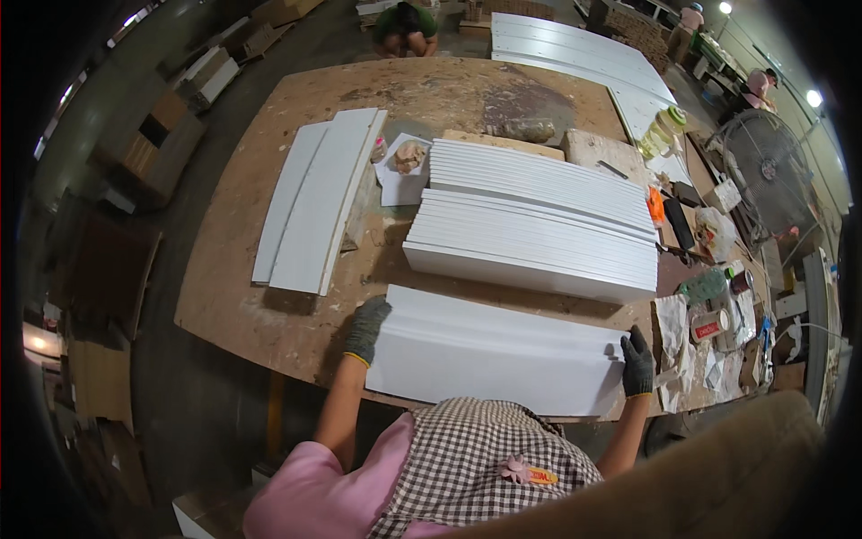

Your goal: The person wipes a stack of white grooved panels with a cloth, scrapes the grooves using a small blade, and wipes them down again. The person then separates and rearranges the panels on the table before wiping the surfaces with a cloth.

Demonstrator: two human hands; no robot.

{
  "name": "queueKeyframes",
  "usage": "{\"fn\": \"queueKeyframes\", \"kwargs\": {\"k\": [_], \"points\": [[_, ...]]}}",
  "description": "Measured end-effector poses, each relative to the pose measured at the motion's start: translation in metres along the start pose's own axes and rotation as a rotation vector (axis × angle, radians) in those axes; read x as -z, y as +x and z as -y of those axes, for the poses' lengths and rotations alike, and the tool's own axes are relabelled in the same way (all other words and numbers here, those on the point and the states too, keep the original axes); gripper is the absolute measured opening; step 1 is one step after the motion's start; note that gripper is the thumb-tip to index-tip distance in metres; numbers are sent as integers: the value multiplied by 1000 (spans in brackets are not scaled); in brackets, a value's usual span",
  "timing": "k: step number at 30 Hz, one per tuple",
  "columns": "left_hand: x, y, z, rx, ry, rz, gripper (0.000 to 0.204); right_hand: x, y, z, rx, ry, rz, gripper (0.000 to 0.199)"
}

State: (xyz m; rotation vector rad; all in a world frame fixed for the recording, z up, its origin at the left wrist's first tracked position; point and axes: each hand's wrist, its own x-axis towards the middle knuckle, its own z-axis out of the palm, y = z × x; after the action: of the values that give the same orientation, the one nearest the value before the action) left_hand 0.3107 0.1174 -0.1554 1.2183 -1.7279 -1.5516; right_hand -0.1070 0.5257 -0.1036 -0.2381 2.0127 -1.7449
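White panel (494, 355) sits square between the two gloved hands, at the near edge of the worktable (238, 229); long axis runs left-right, across the person's front; left hand (366, 330) grasps its left end, right hand (637, 362) grasps its right end; fingers under the panel are hidden, so can't tell how firm the hold is, nor if the panel is flat on the wood or slightly raised; neither hand is nearer, both touch.

Stack of white panels (539, 220) lies just beyond, long axis near parallel to the held one; the left pile (314, 202) runs more away from the person, left hand nearer to it.

Containers: green-capped bottle (663, 133) at far right, yellowish liquid inside; pale green bottle (703, 286) near the right edge, contents unclear; red-and-white can (709, 325) close by, can't see inside; clear jar (525, 131) on its side beyond the stack, contents too murky to tell.
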Motion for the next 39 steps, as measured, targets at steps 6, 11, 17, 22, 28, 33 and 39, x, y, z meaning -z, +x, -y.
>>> {"fn": "queueKeyframes", "kwargs": {"k": [6, 11, 17, 22, 28, 33, 39], "points": [[10, -44, -37, 194, -368, -19, 30, 21, -13, 5, 58, -6, -10, 37], [39, -73, 58, 130, -751, 67, 36, 37, -57, 0, 107, -11, -66, 47], [54, -87, 136, -766, 746, -514, 46, 22, -46, -71, -61, 356, -85, 42], [-20, -66, 24, 50, 444, -498, 52, 29, -38, -72, 145, -253, -481, 43], [-31, 18, 109, -887, 795, -603, 49, 13, 33, -5, 340, 305, -528, 47], [-62, 110, 125, -1149, 782, -701, 47, 7, 112, -12, 369, 759, -534, 31], [-34, 111, 178, -319, 191, -458, 49, -9, 133, -32, 315, 785, -450, 22]]}}
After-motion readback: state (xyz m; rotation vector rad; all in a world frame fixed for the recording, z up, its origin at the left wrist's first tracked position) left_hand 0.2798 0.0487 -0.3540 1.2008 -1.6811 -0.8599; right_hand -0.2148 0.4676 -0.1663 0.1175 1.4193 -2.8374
